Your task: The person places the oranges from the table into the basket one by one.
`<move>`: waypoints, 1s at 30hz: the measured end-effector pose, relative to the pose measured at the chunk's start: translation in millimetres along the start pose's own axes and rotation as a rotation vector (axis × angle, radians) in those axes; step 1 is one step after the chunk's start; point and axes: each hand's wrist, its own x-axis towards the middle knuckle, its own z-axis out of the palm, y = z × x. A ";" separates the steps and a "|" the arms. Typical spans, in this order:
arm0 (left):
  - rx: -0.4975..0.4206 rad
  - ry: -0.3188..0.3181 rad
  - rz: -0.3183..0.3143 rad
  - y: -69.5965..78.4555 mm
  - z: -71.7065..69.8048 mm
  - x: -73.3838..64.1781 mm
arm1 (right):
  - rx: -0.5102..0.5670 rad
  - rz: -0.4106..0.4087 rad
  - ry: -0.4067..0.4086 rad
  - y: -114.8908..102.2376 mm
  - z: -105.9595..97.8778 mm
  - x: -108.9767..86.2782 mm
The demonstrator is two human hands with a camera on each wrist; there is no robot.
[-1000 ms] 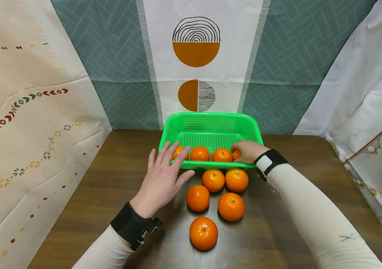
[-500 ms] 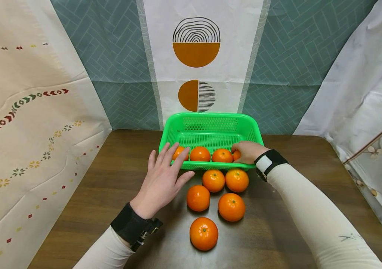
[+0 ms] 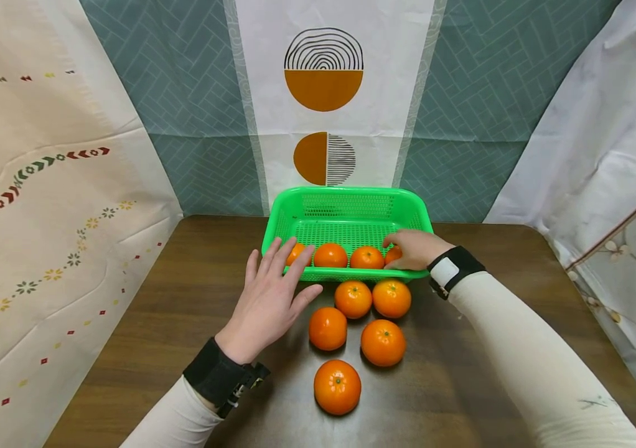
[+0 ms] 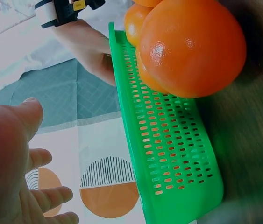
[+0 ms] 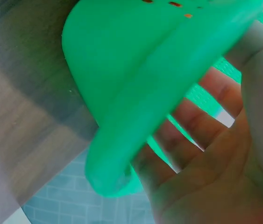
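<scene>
A green plastic basket (image 3: 346,274) stands at the back of the table, holding a row of oranges along its near side. My right hand (image 3: 416,247) reaches over the basket's right end, fingers and thumb loosely around the rightmost orange (image 3: 393,254). In the right wrist view its fingers stretch out behind the basket rim (image 5: 136,112), tips hidden. My left hand (image 3: 264,298) hovers with spread fingers before the basket's left front corner, holding nothing. Its fingers overlap the leftmost orange (image 3: 296,254) in the head view.
Several loose oranges lie on the wooden table (image 3: 195,280) in front of the basket, including the nearest orange (image 3: 337,387) and another orange (image 3: 383,343). A patterned cloth (image 3: 200,143) hangs right behind the basket, and light cloths flank both sides.
My right hand has eased slightly to the right, its fingers looser and more of the rightmost orange showing. The left hand stays put. The head view has shifted a little.
</scene>
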 end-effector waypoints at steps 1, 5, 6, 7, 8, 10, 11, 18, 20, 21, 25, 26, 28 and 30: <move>-0.001 -0.002 0.001 0.2 0.3 0.0 | 0.009 0.004 0.014 -1.3 -1.0 -2.3; -0.005 -0.016 0.002 1.5 1.3 0.1 | 0.028 0.017 0.086 -6.2 -3.7 -11.7; -0.006 -0.019 0.002 2.0 1.3 0.2 | 0.030 0.022 0.102 -7.1 -4.1 -14.0; -0.008 -0.022 0.003 2.2 1.8 0.1 | 0.027 0.022 0.120 -7.9 -4.5 -16.5; -0.009 -0.023 0.006 2.5 2.2 0.2 | 0.026 0.022 0.139 -9.0 -5.0 -18.9; -0.009 -0.023 0.013 3.3 2.7 0.2 | 0.022 0.019 0.178 -10.0 -5.6 -23.6; -0.007 -0.023 0.017 3.7 3.0 0.4 | 0.021 0.017 0.200 -10.8 -5.9 -25.9; 0.003 -0.036 0.045 7.2 3.5 0.0 | 0.017 -0.008 0.332 -16.5 -4.8 -44.5; 0.002 -0.047 0.056 7.4 4.5 -0.5 | 0.021 -0.019 0.372 -19.0 -2.6 -51.5; 0.001 -0.053 0.063 7.6 5.1 -0.7 | 0.021 -0.027 0.394 -20.1 -1.1 -55.2; 0.004 -0.081 0.095 8.9 7.7 -3.5 | 0.003 -0.060 0.480 -24.3 6.4 -68.0; 0.005 -0.086 0.104 9.6 8.3 -4.2 | -0.006 -0.071 0.501 -25.2 8.7 -70.4; 0.007 -0.099 0.122 11.0 9.4 -5.8 | -0.022 -0.097 0.533 -27.6 13.1 -75.4; 0.013 -0.103 0.142 12.6 10.8 -6.8 | -0.031 -0.118 0.562 -30.0 17.9 -80.1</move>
